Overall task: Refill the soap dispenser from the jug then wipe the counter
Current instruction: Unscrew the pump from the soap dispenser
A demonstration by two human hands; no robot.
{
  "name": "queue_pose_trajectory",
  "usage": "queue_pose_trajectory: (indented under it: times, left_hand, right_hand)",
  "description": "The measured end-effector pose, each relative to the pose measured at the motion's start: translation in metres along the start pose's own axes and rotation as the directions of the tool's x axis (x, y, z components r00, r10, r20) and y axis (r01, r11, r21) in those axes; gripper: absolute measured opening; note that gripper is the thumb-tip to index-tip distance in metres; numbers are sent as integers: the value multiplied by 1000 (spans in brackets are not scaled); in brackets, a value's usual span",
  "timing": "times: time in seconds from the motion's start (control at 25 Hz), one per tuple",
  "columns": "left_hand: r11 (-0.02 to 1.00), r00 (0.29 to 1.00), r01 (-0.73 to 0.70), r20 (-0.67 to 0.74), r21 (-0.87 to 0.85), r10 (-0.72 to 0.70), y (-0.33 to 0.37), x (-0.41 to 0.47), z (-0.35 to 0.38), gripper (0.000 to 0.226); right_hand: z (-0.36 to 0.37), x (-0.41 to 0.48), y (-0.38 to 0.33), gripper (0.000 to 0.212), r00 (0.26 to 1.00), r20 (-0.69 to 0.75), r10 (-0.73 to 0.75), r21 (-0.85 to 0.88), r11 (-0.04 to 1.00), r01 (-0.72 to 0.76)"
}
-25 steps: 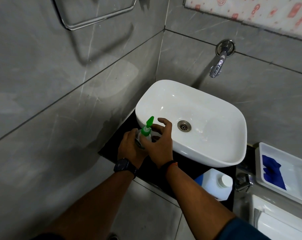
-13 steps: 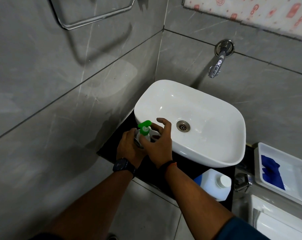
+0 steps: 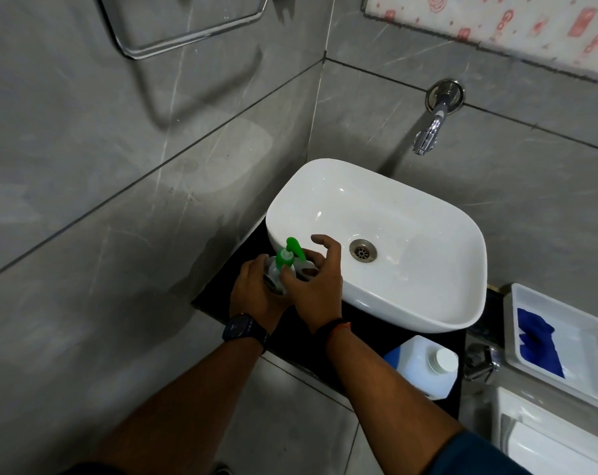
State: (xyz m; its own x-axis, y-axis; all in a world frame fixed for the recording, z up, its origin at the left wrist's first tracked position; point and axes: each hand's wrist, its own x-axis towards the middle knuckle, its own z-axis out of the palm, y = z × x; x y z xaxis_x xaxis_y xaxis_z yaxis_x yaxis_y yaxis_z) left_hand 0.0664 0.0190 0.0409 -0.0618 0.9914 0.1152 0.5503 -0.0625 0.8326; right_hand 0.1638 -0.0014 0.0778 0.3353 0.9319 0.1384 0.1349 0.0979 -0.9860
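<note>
At the left end of the counter [image 3: 369, 332], the left grip [image 3: 256, 293] wraps round the soap dispenser [image 3: 277, 272]. The right grip [image 3: 316, 286] pinches its green pump [image 3: 292, 250], other fingers spread. The jug [image 3: 422, 368] stands at the near-right corner.

A black watch [image 3: 241, 330] is worn at the left hand [image 3: 256, 293], a dark band [image 3: 332, 328] with an orange thread at the right hand [image 3: 316, 289]. A blue sleeve [image 3: 479, 454] is seen on the right upper arm.

Left hand [image 3: 256, 296]: fingers curled round the soap dispenser [image 3: 279, 265]; dark watch [image 3: 241, 329] on wrist; forearm bare. Right hand [image 3: 316, 286]: thumb and fingers pinch its neck, index finger raised and bent; forearm bare, blue sleeve [image 3: 479, 450] at elbow.
</note>
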Motion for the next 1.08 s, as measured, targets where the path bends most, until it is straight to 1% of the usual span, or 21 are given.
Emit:
queue_pose_trajectory:
  times: [0.08,0.16,0.2,0.36,0.52,0.6,0.68,0.72,0.76,0.8,0.84,0.88,0.96,1.0,1.08]
  left_hand:
    - [1000,1000,-10,-6,13,10,-1,-1,1,58]
    - [1000,1000,-8,-14,7,8,0,-1,4,57]
    - [1000,1000,-8,-17,9,8,0,-1,5,56]
    - [999,1000,-11,-16,43,12,-1,2,6,54]
    - [1000,1000,3,-23,14,-3,-5,5,6,56]
    - [1000,1000,-5,-21,30,5,-6,4,6,56]
    - [999,999,-29,-37,31,30,-3,4,4,53]
    - [996,996,-70,-53,53,73,-4,4,5,52]
    - [988,992,-108,-55,113,115,-5,5,5,54]
    - [979,990,-128,-43,160,136,-7,8,4,60]
    - [980,995,-97,-21,172,102,-8,11,2,68]
    - [989,999,-43,-17,144,46,-8,13,0,75]
    - [998,998,36,-53,59,-33,-8,15,-2,86]
    - [999,997,39,-69,36,-37,-6,15,-3,90]
    - [999,996,23,-84,29,-21,-7,15,-5,92]
  right_hand:
    - [0,0,1,52,1000,-10,-18,-31,999,18]
    - [2,0,1,37,998,-43,-45,-80,996,41]
    - [3,0,1,32,997,-54,-49,-81,996,45]
    - [4,1,4,40,996,-79,-28,-59,998,23]
    - [5,1,6,52,999,-37,0,1,1000,0]
    - [7,2,4,53,999,-51,12,-6,1000,-12]
    - [10,3,-3,52,995,-93,16,31,999,-13]
    - [11,6,-9,50,992,-127,-8,53,998,15]
    - [11,9,-16,46,984,-166,-56,67,995,68]
    - [10,12,-24,42,972,-204,-114,75,988,132]
    - [9,17,-35,38,958,-237,-162,90,978,188]
    - [8,22,-47,35,945,-272,-182,123,967,221]
    - [3,32,-71,32,922,-343,-178,228,937,265]
    - [-1,37,-81,30,908,-370,-195,254,919,301]
    - [-10,41,-91,29,889,-363,-280,209,905,370]
